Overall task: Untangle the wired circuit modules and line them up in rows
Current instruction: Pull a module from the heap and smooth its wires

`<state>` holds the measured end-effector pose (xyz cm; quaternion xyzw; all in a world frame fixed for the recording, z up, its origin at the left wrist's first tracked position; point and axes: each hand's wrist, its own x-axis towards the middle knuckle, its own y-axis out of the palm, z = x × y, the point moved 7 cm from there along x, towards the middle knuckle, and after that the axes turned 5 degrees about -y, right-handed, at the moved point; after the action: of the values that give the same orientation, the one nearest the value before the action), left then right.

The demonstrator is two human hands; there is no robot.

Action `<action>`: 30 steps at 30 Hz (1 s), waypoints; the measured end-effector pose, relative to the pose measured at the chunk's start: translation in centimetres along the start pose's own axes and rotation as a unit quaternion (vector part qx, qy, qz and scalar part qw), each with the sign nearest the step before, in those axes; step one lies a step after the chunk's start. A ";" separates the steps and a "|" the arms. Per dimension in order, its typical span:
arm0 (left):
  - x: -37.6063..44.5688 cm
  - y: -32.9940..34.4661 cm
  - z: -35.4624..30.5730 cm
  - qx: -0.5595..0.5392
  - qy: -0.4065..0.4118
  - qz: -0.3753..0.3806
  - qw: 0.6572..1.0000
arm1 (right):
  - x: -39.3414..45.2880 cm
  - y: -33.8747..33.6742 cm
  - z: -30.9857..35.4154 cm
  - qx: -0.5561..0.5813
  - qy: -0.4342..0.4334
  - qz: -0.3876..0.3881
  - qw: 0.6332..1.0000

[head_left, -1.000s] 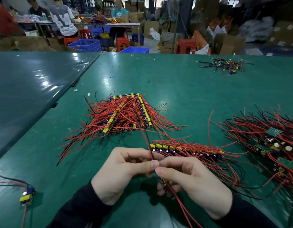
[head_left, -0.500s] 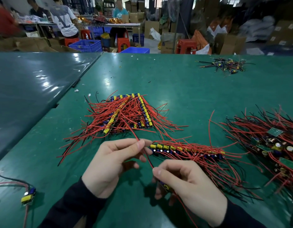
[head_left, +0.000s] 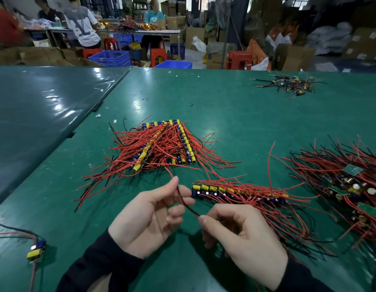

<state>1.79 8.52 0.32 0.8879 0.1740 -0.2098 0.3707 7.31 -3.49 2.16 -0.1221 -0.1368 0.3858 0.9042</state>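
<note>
Only a big "V" shows on the back of a grey T-shirt (head_left: 82,24); the print on a carton (head_left: 214,60) is too small to read.

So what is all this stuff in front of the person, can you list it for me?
green table: one, under everything.
stacked rows of modules: one pile, yellow and blue parts, red wires, centre.
single row of modules: one, yellow and blue, just beyond the hands.
tangled heap: one, red and black wires, green boards, right.
small far heap: one, mostly black wires, far right.
lone module: one, yellow and blue, near left.
stools: several, red, beyond the table.
crates: blue, background.
left hand: pinches a red and black wire pair.
right hand: holds its other end.
</note>
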 end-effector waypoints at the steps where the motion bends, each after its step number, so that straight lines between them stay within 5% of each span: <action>1: 0.0 0.0 0.2 0.009 -0.008 0.006 1.000 | -0.1 0.1 -0.1 -0.011 -0.001 -0.001 1.000; 11: 0.4 -0.7 -0.8 -0.021 0.027 -0.019 0.999 | -0.2 0.3 0.0 -0.088 -0.036 0.000 0.995; 26: -0.6 0.6 -0.9 -0.040 0.007 0.095 0.995 | 0.2 0.0 -0.4 -0.136 -0.055 -0.004 0.989; 30: -0.3 -0.4 -1.1 -0.065 0.009 0.035 0.997 | -0.1 0.4 -0.3 -0.130 -0.063 0.011 0.989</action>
<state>1.67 9.55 0.97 0.8694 0.1590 -0.1770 0.4330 7.13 -3.33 1.81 -0.2158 -0.2407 0.3816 0.8659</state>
